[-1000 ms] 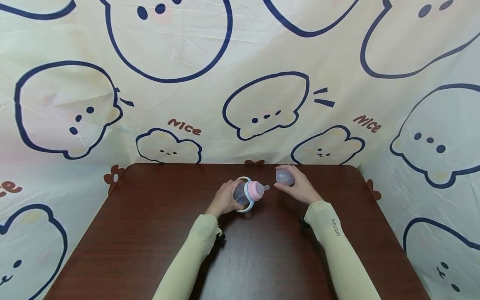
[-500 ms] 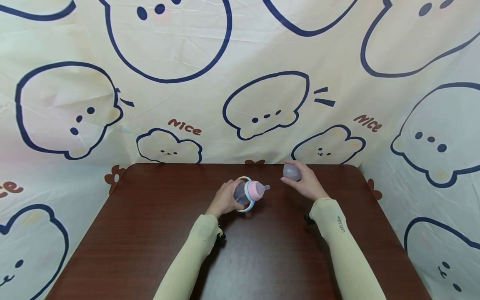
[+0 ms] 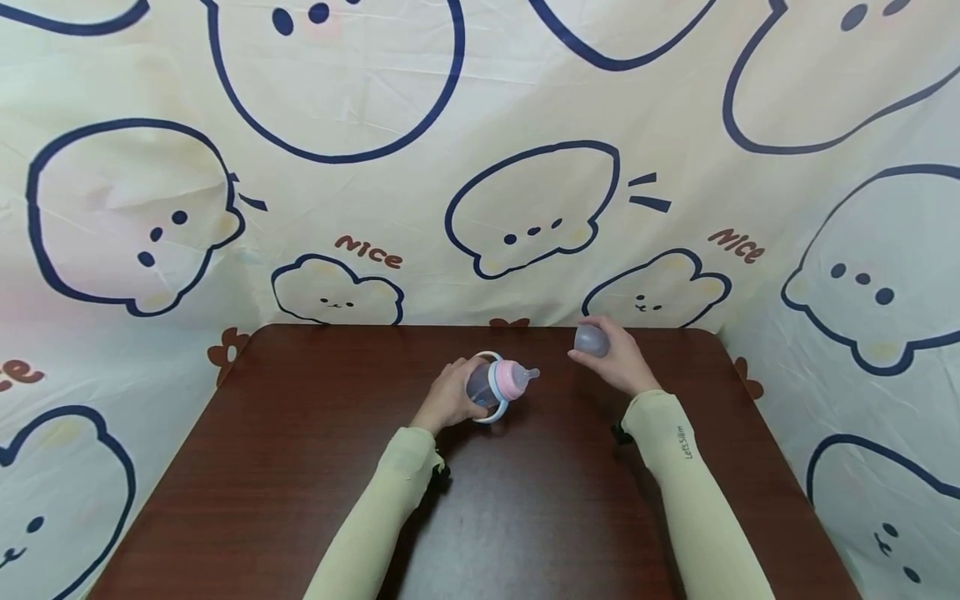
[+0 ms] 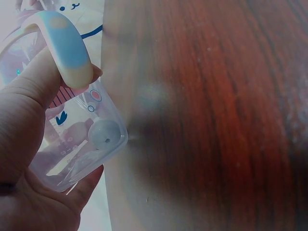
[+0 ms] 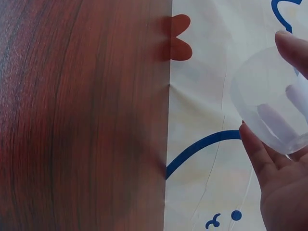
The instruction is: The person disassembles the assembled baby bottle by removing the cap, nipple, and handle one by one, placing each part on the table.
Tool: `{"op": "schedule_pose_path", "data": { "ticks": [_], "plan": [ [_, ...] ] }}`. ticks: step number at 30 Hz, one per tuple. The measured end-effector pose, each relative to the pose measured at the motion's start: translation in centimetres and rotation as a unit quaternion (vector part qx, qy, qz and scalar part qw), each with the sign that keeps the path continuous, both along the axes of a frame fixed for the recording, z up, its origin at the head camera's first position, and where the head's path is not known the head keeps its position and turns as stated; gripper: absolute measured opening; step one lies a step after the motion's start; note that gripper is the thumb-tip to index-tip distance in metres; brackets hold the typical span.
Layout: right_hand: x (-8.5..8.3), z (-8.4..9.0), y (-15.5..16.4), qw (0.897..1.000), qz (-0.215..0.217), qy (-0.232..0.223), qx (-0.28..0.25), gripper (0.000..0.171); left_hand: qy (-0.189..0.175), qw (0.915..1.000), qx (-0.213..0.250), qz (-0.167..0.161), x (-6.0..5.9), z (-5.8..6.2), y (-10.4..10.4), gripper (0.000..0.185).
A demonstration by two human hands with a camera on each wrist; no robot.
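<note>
My left hand (image 3: 452, 395) grips a clear baby bottle (image 3: 481, 387) by its body, near the middle of the far part of the table. The bottle is tilted, its pink collar and clear teat (image 3: 531, 375) aimed to the right. Pale blue handles (image 4: 67, 45) stick out on both sides, and in the left wrist view a round grey weight (image 4: 105, 134) shows inside at the base. To the right, my right hand (image 3: 621, 358) pinches a translucent domed bottle cap (image 3: 592, 340) between thumb and fingers, apart from the bottle. The same cap (image 5: 267, 103) shows see-through in the right wrist view.
A dark brown wooden table (image 3: 300, 467) spreads under both arms. Behind its far edge hangs a cream cloth (image 3: 420, 200) printed with blue-outlined cartoon animals, which also covers both sides.
My right hand has carried the cap to the right and slightly away, widening the gap to the bottle. The left hand and bottle have stayed in place.
</note>
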State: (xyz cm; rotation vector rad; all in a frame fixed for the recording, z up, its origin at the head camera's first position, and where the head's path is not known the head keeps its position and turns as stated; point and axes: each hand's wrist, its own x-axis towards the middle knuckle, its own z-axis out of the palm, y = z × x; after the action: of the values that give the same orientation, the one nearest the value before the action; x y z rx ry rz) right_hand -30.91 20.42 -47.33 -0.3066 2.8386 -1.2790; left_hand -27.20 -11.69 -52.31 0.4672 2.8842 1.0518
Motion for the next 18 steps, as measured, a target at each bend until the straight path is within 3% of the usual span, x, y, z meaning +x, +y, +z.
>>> {"op": "schedule_pose_path", "data": {
  "ticks": [18],
  "plan": [
    [-0.77,-0.30,0.85,0.998,-0.064,-0.008,0.003,0.075,-0.004,1.0000,-0.001,0.001,-0.09,-0.04,0.06,0.079]
  ]
}}
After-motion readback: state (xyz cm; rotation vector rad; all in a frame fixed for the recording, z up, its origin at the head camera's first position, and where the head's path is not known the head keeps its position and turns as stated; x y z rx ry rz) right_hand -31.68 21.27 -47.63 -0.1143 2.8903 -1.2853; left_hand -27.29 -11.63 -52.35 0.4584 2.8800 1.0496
